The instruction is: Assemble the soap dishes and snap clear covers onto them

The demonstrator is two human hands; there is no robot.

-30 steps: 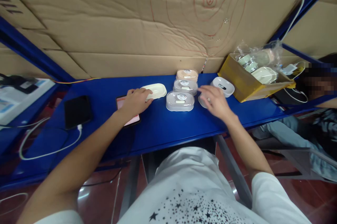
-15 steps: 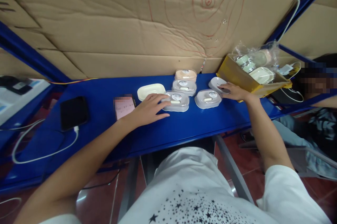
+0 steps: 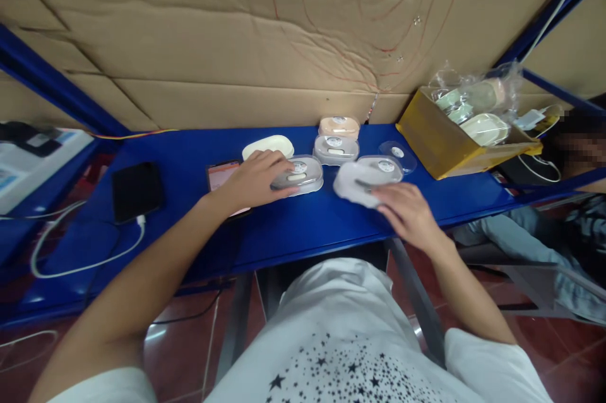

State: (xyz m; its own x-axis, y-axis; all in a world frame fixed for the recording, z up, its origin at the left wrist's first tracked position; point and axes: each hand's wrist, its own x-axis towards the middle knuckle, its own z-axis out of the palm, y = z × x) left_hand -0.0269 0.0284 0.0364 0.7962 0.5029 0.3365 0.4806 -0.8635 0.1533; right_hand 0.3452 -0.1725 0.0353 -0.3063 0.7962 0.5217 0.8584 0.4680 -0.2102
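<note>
My left hand (image 3: 258,179) grips the left end of a grey oval box with a clear lid (image 3: 307,179), thumb along the front and fingers over the top. In my right hand (image 3: 407,210) is a whitish-grey oval container (image 3: 353,185), tilted and blurred by motion. Behind it sits another lidded box (image 3: 386,169), partly covered. A clear lid with a round label (image 3: 402,156) lies to the right. Further back stand a grey lidded box (image 3: 336,150) and a peach box (image 3: 339,127). A cream oval container (image 3: 268,147) lies just behind my left hand.
A yellow-edged carton (image 3: 421,131) with wrapped containers stands at the right. On the left lie a black phone-like device (image 3: 137,191) with a white cable and a lit phone (image 3: 223,172). Cardboard (image 3: 213,43) walls the back of the blue table (image 3: 293,226). Another person sits at right.
My right hand has lifted the whitish-grey container from beside the carton and brought it left and nearer; a clear lid now shows there. My left hand and its box have shifted slightly left.
</note>
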